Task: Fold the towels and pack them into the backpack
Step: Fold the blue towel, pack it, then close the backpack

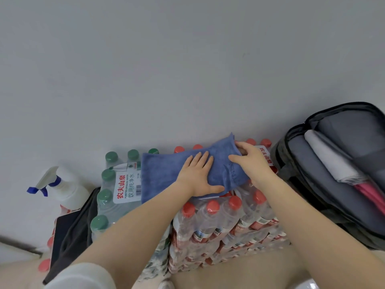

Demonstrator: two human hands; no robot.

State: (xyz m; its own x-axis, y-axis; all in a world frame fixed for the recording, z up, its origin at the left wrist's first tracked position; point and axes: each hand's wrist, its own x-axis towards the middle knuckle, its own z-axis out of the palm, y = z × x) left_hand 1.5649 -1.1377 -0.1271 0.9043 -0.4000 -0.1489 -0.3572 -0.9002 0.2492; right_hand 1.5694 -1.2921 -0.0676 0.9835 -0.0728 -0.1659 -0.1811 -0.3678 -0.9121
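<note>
Blue towel spread across shrink-wrapped packs of water bottles, green-capped pack left, red-capped pack right and nearer. Left hand flat on the cloth, fingers straight and pressing. Right hand curled over the towel's right end, gripping it. Open grey backpack far right, white folded towel and pink item inside. White spray bottle far left, beside dark fabric.

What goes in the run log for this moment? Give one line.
step: folding | blue towel on bottled-water packs | left hand pressing flat | right hand gripping towel's right end | backpack open, white towel inside
</note>
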